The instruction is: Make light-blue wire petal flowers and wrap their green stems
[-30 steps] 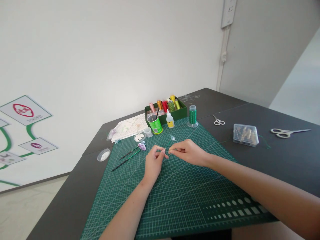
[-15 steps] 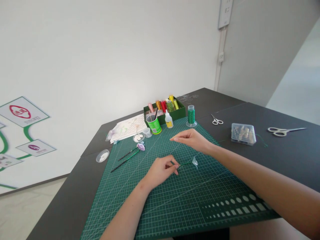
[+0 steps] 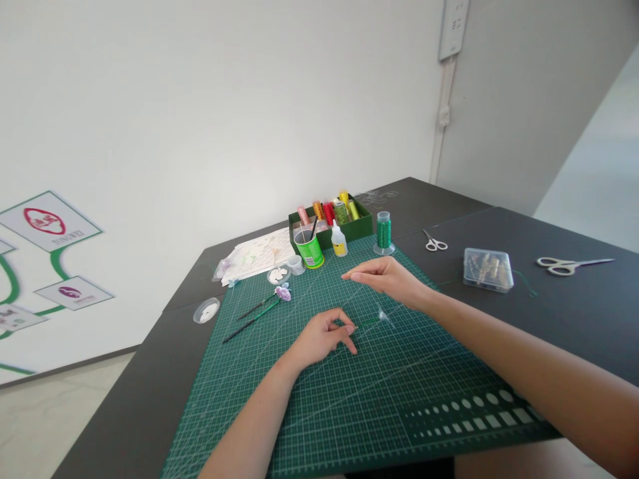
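Observation:
My left hand (image 3: 324, 338) is low over the green cutting mat (image 3: 319, 406), thumb and finger closed on the end of an artificial flower's thin green stem. The pale, translucent bluish flower head (image 3: 384, 316) points right, beneath my right wrist. Higher up, my right hand (image 3: 379, 275) is pinched with fingertips pressed together; whatever lies in them is too fine to make out. A spool of green thread (image 3: 384, 233) stands upright behind that hand. On the mat to the left lies a purple flower (image 3: 283, 293) on a green stem with a dark lower end, beside another dark stick.
At the back stand a green box (image 3: 359, 228) of coloured thread spools, a green can (image 3: 310, 253) with sticks and a glue bottle (image 3: 339, 241). To the right are small scissors (image 3: 436, 245), a clear plastic case (image 3: 488, 269) and larger scissors (image 3: 564, 267). Shallow dishes (image 3: 206, 311) sit left.
The flower in my left hand has turned, and its head has shifted slightly left. My left fingers have moved a little on the stem. The right hand stays pinched in nearly the same place.

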Tool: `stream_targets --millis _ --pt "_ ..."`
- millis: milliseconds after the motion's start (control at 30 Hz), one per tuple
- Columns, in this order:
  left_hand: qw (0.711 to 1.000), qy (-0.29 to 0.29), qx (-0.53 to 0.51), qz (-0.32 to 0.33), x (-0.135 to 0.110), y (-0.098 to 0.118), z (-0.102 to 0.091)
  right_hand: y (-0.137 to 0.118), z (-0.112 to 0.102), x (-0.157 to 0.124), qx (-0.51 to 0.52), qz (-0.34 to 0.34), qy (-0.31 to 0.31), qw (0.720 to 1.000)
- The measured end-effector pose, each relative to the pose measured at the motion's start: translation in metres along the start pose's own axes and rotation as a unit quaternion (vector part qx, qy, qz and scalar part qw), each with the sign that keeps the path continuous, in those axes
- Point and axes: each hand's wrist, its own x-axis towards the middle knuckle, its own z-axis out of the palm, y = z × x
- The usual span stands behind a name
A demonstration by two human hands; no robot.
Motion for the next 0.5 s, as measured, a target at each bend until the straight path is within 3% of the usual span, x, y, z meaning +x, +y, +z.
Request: stream_targets --millis 500 --pt "0.998 -0.007 -0.038 0.045 -0.006 0.011 0.009 0.026 0.001 0.009 -0.043 -0.009 -0.024 0.999"
